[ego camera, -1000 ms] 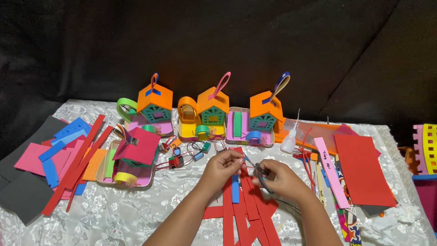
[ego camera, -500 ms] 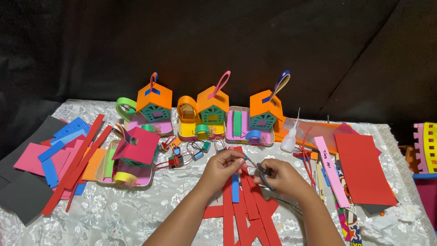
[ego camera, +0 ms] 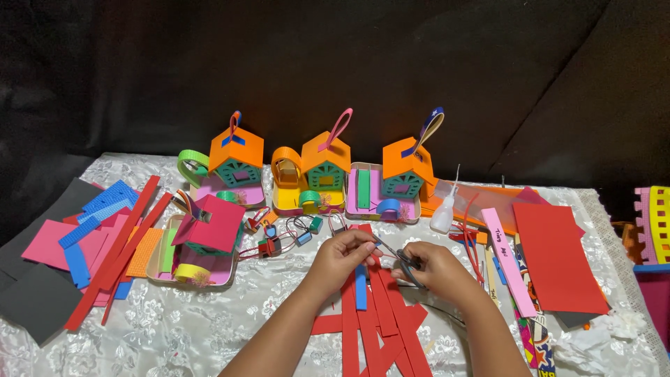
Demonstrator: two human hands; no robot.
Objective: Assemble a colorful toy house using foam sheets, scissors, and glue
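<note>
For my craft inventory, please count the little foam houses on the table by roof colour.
Orange-roofed houses: 3, at left, middle and right
Pink-roofed house: 1
Total: 4

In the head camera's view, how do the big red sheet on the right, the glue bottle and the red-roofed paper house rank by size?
Largest to smallest as they look:
1. big red sheet
2. red-roofed paper house
3. glue bottle
All lie at a similar distance, so the order seems safe.

Three foam houses (ego camera: 326, 167), glue bottle (ego camera: 444, 213)
</note>
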